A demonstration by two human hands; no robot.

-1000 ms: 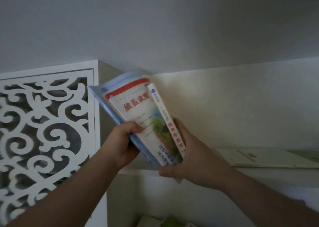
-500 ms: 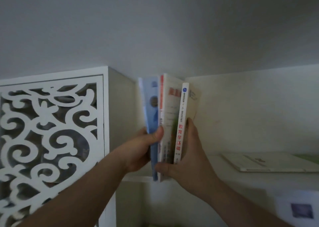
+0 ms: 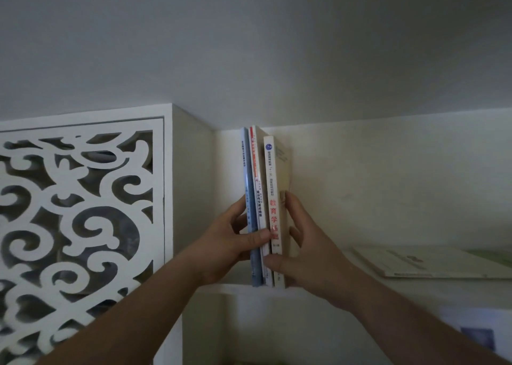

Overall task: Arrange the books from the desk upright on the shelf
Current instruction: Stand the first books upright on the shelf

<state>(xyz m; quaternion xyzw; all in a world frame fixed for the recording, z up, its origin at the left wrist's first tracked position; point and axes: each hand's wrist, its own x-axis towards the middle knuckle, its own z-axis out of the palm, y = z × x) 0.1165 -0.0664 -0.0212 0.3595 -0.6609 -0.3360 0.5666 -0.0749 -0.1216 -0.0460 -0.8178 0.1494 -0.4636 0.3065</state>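
Here, both hands clasp a set of three books standing upright on the shelf (image 3: 238, 288): the left hand (image 3: 227, 242) curls round them from the left, its thumb (image 3: 256, 237) laid across the lower spines and its fingertips tucked behind the blue book (image 3: 250, 198), while the right hand (image 3: 307, 253) grips from the right, its thumb pressed over the spines just below the left thumb and its fingers (image 3: 293, 206) stretched up along the outer cover of the white book (image 3: 274, 187). Between those two, directly under both thumbs, stands the red-topped book (image 3: 256, 170), its spine touching its neighbours. The books' lower edges rest at the front lip of the shelf, just beneath the hands, and their tops reach nearly to the ceiling (image 3: 249, 45) above the fingers. To the left of the left hand, close beside the books, rises a white side panel (image 3: 191, 184), and beyond it a white fretwork screen (image 3: 80, 212) of scrolling cut-outs. Well to the right of the right hand, a flat book (image 3: 432, 262) lies on its side on the same shelf, apart from the upright three. Both forearms reach up from the lower edge of the view.
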